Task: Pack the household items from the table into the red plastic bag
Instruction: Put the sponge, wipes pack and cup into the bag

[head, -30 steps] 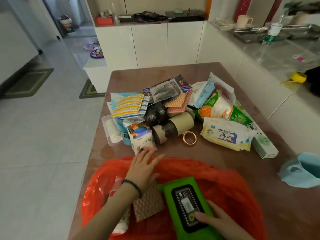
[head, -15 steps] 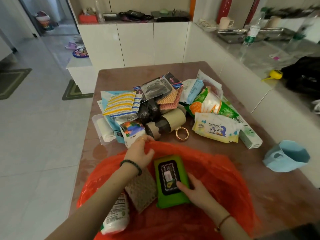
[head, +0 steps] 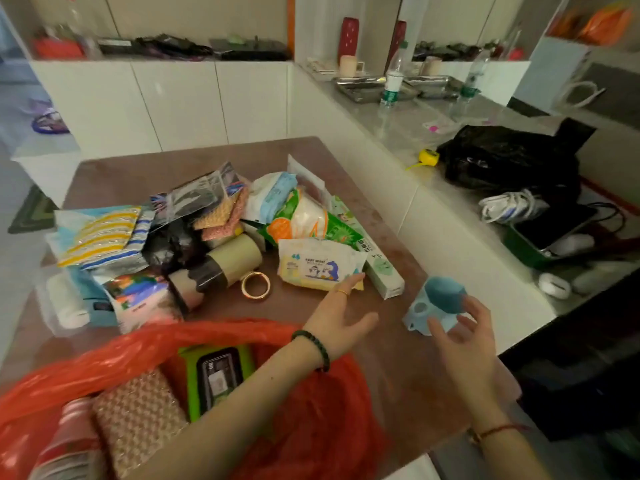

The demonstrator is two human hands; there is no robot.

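The table (head: 398, 368) carries one red bag (head: 311, 427), one gold ring (head: 255, 285), one baby-wipes pack (head: 318, 265), one blue holder (head: 437, 303) and two open hands.

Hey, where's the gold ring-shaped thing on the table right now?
In the head view the gold ring lies flat on the brown table, near the middle, just right of the tan roll and left of the baby wipes pack.

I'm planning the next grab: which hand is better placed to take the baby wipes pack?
Left. The left hand has its fingertips right at the baby wipes pack, open; the right hand is off to the side by the light blue holder.
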